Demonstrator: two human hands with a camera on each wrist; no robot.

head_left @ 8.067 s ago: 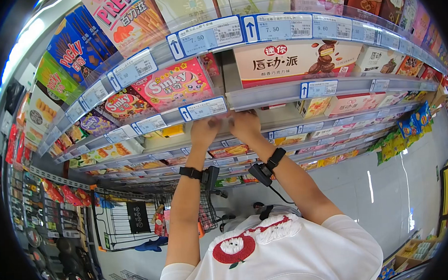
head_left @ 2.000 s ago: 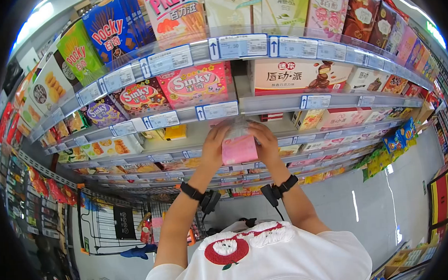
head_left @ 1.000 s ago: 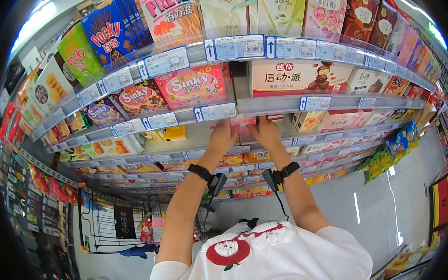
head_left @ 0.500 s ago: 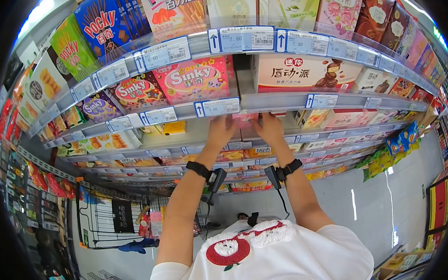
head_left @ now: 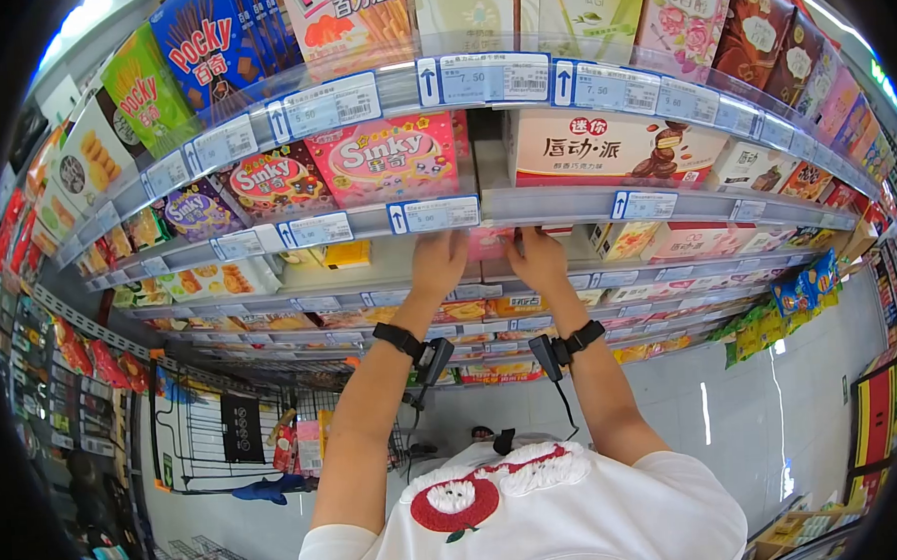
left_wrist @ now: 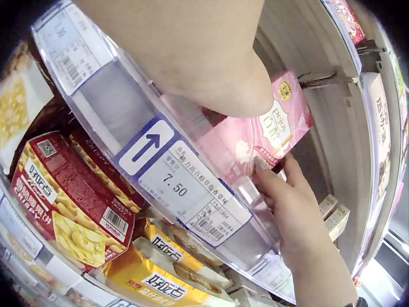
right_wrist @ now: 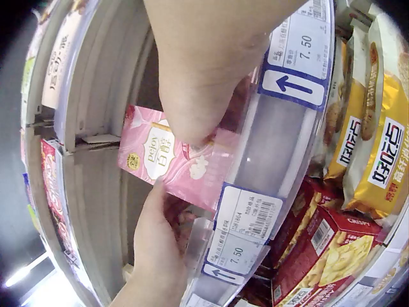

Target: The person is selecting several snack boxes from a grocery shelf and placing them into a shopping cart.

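Both hands are at the lower shelf, under the Sinky boxes, in the head view. A pink Pejoy box (head_left: 490, 243) lies on this shelf between the left hand (head_left: 440, 266) and the right hand (head_left: 540, 262). In the left wrist view, the right hand (left_wrist: 291, 208) grips one end of the pink box (left_wrist: 276, 128), its thumb on the printed face. The right wrist view shows the left hand (right_wrist: 153, 246) gripping the other end of the box (right_wrist: 153, 146), thumb at its edge. Each hand's far fingers are partly hidden.
A shelf edge with price tags (head_left: 434, 215) runs just above the hands. Sinky boxes (head_left: 383, 161) and a large white-and-red box (head_left: 613, 145) stand on the shelf above. Red snack boxes (left_wrist: 70, 204) and yellow packs (left_wrist: 156, 275) lie lower. A wire cart (head_left: 200, 441) stands at lower left.
Two seconds ago the hands held a pink box in front of the shelf; now it lies in the shelf, gripped between them. Compared with half a second ago, the hands are almost unmoved.
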